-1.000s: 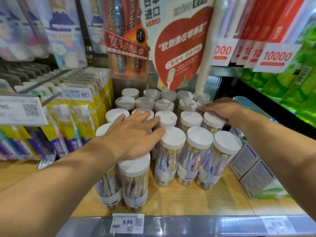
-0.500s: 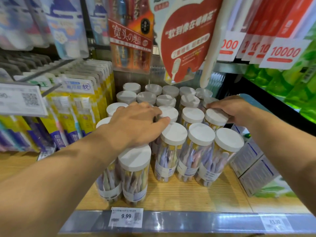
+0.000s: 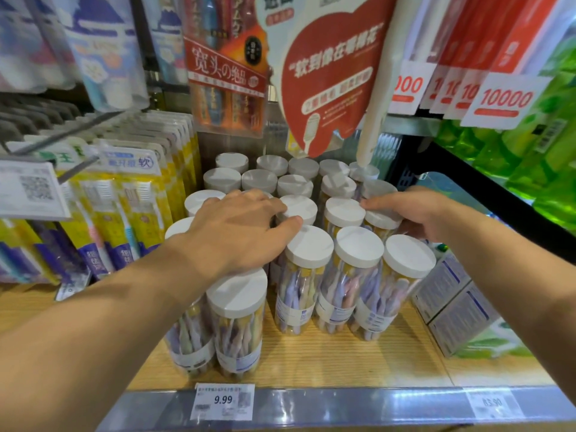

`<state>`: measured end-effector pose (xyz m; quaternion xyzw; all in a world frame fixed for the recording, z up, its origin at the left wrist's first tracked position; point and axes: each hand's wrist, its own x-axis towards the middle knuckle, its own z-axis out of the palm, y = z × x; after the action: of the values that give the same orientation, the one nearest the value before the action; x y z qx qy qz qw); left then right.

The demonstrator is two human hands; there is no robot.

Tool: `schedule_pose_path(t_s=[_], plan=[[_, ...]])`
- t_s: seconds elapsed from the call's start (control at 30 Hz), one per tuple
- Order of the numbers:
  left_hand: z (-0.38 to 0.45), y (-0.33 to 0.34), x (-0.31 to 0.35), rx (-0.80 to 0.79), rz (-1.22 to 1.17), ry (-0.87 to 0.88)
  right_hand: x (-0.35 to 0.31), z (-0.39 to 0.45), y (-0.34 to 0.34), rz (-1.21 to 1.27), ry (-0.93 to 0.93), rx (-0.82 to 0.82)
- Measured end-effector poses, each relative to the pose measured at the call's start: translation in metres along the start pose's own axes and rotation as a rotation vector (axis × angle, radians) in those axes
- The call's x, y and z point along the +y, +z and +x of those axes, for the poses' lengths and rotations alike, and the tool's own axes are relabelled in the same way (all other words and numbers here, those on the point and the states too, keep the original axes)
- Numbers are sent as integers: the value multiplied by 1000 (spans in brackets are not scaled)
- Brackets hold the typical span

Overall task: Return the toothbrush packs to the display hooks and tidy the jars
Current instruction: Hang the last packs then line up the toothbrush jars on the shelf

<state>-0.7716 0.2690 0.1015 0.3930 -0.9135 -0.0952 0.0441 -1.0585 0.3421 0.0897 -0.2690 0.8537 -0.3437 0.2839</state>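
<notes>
Wooden store shelf at lower centre holds clear white-lidded toothbrush jars. Left hand curls over a mid-cluster lid; right hand grips a right-side jar. Jar tidying seems underway; next, nudge rows straight. Yellow toothbrush packs hang at left.

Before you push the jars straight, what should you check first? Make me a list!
1. Left hand on the jar lids: ok, its fingers curl over one white lid.
2. Right hand on a jar: ok, it touches the second-row jar at the right end.
3. Front jars upright: not ok, the front right jar leans.
4. Front row even: not ok, the front left jar stands nearer the shelf edge.
5. Toothbrush packs on hooks: ok.
</notes>
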Motion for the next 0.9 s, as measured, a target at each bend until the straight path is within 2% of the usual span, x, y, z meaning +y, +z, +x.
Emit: schedule_pose_path(t_s=[0.3,0.5,0.77,0.9], plan=[[1,5,-7,-15,2,9,1,-16,-8,154,37,-14],[2,6,-7,-6,-4,15,11,-15,-19,104,32,32],[3,5,-6,-16,12,13,22,-25,-24,170,54,-27],[4,6,-7,-18,17,17,36,-45,-24,81,39,-10]])
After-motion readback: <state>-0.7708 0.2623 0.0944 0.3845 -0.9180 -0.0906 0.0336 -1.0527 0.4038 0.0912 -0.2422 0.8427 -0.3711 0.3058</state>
